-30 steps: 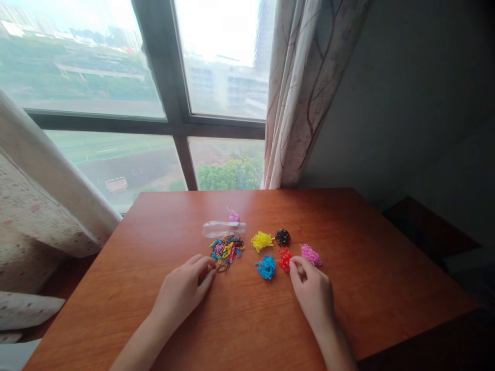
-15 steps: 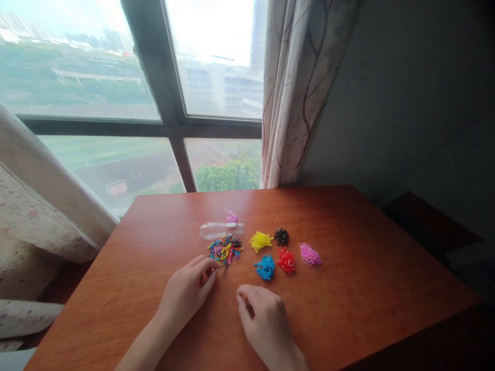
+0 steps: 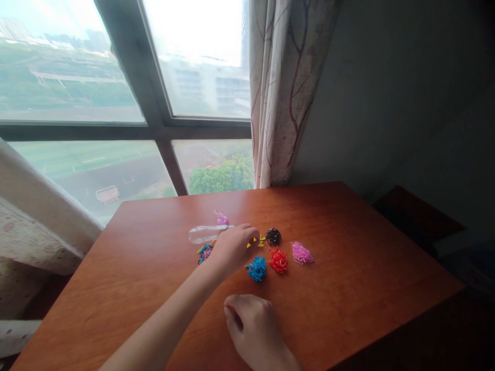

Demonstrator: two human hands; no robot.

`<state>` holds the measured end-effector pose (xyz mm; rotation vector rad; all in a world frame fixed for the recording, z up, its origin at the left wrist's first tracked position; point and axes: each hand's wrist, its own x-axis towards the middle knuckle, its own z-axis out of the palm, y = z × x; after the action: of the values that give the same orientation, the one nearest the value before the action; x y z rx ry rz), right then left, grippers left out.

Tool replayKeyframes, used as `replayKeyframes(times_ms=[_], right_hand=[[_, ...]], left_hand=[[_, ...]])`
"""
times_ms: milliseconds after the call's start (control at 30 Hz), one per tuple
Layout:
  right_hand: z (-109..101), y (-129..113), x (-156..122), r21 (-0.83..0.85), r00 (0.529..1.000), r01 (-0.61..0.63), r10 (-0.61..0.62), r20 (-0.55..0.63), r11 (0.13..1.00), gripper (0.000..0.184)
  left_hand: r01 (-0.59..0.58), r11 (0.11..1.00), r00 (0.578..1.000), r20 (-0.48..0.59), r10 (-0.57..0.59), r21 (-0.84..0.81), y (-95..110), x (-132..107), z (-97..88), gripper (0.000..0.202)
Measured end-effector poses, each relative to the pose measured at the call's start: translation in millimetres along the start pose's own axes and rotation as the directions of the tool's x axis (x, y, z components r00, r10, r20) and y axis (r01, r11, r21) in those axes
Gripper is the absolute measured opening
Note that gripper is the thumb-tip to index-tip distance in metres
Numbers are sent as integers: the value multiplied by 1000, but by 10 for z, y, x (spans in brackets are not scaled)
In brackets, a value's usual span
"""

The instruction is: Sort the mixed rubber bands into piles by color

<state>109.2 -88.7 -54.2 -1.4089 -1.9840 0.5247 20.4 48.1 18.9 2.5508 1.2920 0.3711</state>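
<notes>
My left hand [image 3: 236,246] reaches over the yellow rubber bands [image 3: 262,240] and hides most of them. Its fingers are bent and closed near the black rubber bands [image 3: 273,237]; what they hold, if anything, is hidden. Under its wrist, a mixed-colour pile of rubber bands [image 3: 204,252] is partly covered. Closer to me, my right hand [image 3: 253,327] rests curled above the table, thumb and forefinger together, and I cannot make out anything between them. Blue rubber bands [image 3: 257,269] lie just beyond it, with red rubber bands [image 3: 278,260] beside those.
Pink rubber bands [image 3: 302,253] form the rightmost pile on the wooden table [image 3: 348,278]. Behind the mixed pile lie a clear plastic container [image 3: 203,234] and a small pink object with a loop [image 3: 223,220]. A window and curtains [image 3: 276,103] border the table's far side.
My left hand has moved from the mixed pile, where it pinched a dark band, rightward and away to the yellow and black piles. My right hand stays curled. The view has shifted slightly.
</notes>
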Motion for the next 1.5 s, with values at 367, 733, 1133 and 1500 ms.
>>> replayKeyframes(times_ms=[367,733,1133,1500], right_hand=[[10,6,-21,58,1000,-18,19,-6,998,16],[6,-3,-14,29,1000,-21,21,16,999,16],[-37,-97,124,-126,988,-114,125,90,986,17],[-47,-311,685,-313,898,-350,412,155,883,53]], left_hand=[[19,999,998,67,-21,41,110,626,339,20],[71,997,997,-31,-72,-23,-77,-40,-75,18],[362,932,924,-125,-362,-21,-749,-1092,-142,26],[404,915,908,-114,-403,-19,-778,-1067,48,30]])
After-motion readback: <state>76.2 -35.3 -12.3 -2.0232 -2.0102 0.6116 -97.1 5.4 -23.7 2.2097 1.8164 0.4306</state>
